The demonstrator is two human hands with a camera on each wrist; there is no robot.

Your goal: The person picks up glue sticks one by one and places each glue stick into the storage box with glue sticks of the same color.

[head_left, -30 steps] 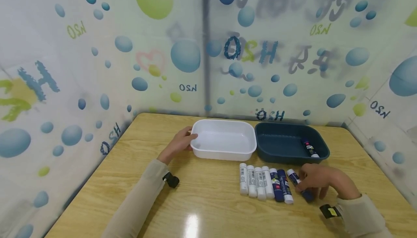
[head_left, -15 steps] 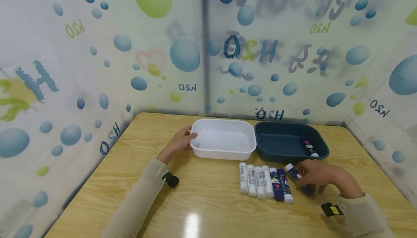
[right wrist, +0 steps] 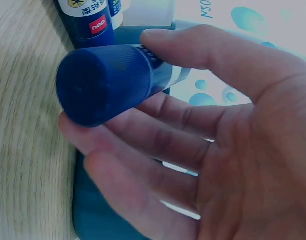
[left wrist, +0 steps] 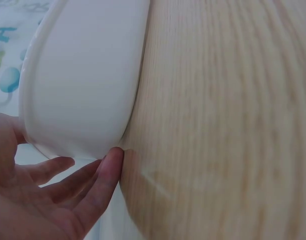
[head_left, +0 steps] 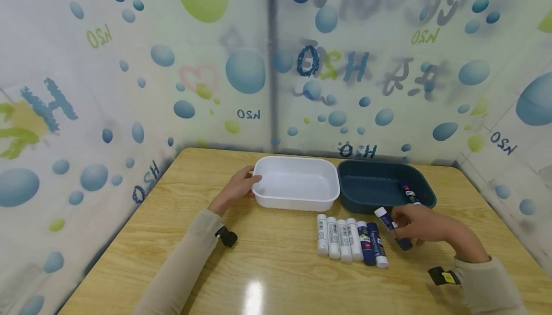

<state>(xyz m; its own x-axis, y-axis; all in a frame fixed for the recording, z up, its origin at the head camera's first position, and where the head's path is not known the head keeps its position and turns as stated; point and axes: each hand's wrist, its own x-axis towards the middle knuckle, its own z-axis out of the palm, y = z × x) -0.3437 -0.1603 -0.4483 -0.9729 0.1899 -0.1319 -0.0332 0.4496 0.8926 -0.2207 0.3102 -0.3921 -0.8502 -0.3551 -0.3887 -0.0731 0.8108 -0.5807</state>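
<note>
My right hand pinches a blue glue stick with a white end between thumb and fingers, tilted above the table in front of the dark blue tray. Another blue glue stick lies inside that tray at its right end. With my left hand I hold the left end of the white tray, thumb over the rim and fingers against the outer wall. Between the hands lies a row of several glue sticks, white ones on the left and blue ones on the right.
The two trays stand side by side near the back of the wooden table. A wall covering with printed bubbles rises behind them. The row of sticks lies just in front of where the trays meet.
My right hand has lifted the blue glue stick off the table and carried it slightly toward the dark blue tray. My left hand stays on the white tray.
</note>
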